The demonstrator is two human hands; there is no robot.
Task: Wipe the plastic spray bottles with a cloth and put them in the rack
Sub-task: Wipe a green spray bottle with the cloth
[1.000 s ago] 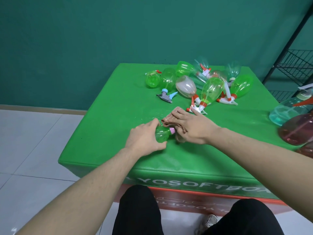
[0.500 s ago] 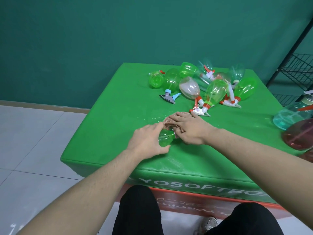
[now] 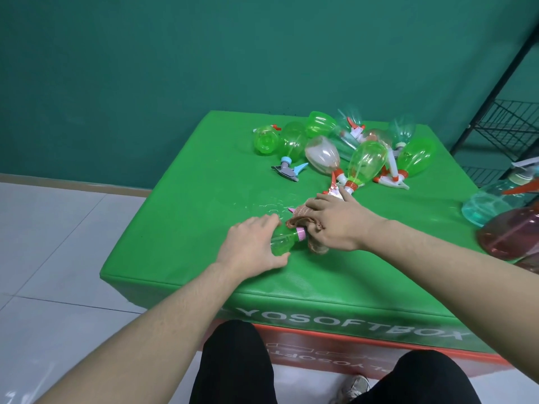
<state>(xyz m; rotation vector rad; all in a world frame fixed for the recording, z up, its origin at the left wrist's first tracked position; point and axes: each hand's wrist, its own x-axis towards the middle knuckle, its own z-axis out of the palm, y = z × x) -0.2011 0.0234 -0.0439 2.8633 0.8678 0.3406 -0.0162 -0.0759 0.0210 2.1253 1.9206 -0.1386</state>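
Your left hand (image 3: pixel 250 246) curls around the small green plastic spray bottle (image 3: pixel 284 242) lying near the green padded table's (image 3: pixel 180 228) front edge. Your right hand (image 3: pixel 339 225) presses the brown cloth (image 3: pixel 303 214) over its pink-collared neck, fingers bent.

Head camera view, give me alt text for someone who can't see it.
A person's left hand holds a small green spray bottle lying on a green padded table, while the right hand presses a brown cloth over its pink-collared neck. A pile of spray bottles lies behind, a black wire rack at right.
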